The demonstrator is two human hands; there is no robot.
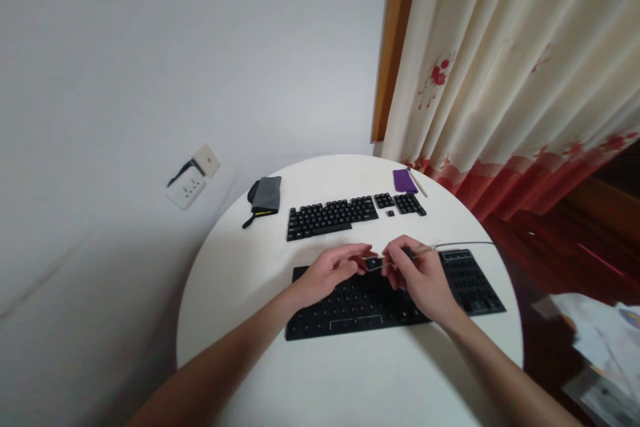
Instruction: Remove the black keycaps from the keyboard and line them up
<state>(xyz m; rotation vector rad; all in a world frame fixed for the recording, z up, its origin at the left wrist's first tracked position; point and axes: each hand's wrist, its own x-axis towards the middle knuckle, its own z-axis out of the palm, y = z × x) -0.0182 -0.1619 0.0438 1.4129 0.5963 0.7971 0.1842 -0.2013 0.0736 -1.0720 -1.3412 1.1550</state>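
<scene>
Over the stripped black keyboard [356,327], both hands meet near its far edge. My left hand [333,272] has its fingers curled at a small black keycap [373,264], seemingly pinching its left side. In my right hand [413,270] is a wire keycap puller [409,253] with a dark handle; its thin wires reach left to the keycap. The fingers partly hide the handle. Beyond the hands, detached black keycaps [330,217] are laid out in keyboard order, and a single keycap [391,213] sits apart below them.
A grey pouch [267,195] rests at the back left of the round white table [225,267]. At the back right are a purple cloth [405,181] and a slim stick-like tool [418,183]. The keyboard cable [467,243] runs off the right edge. Wall and curtain [465,80] border the table.
</scene>
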